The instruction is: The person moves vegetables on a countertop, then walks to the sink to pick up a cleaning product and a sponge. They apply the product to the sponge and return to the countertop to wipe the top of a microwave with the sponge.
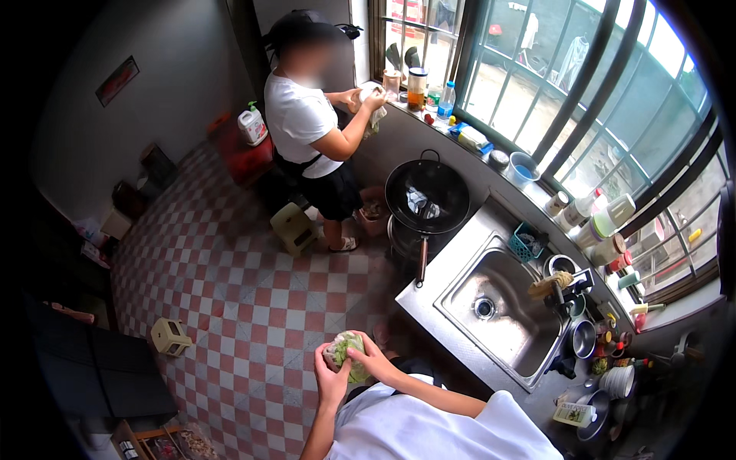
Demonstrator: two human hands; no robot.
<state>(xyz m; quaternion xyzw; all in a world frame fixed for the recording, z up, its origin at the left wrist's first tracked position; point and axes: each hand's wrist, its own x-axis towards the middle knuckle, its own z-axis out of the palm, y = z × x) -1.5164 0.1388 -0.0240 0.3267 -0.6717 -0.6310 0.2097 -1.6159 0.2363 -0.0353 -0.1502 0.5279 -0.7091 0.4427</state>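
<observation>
Between both my hands is a small head of leafy green vegetable (345, 351), probably lettuce or cabbage, pale green with a whitish, browned patch on one side. My left hand (330, 376) cups it from the left side. My right hand (372, 361) grips it from the right, thumb laid over the leaves. I hold it above the checkered tile floor (276, 333), in front of my white shirt. To my right is a stainless steel sink (489, 339) with its drain visible and a bare basin floor.
A black wok (428, 198) rests on the stove, its handle pointing my way. Beyond it a person (305, 126) holds another leafy vegetable (375, 118) over a pink bucket (374, 213). Plastic stools (293, 229) stand on the floor. Pots, bowls (616, 380) and bottles crowd the right counter.
</observation>
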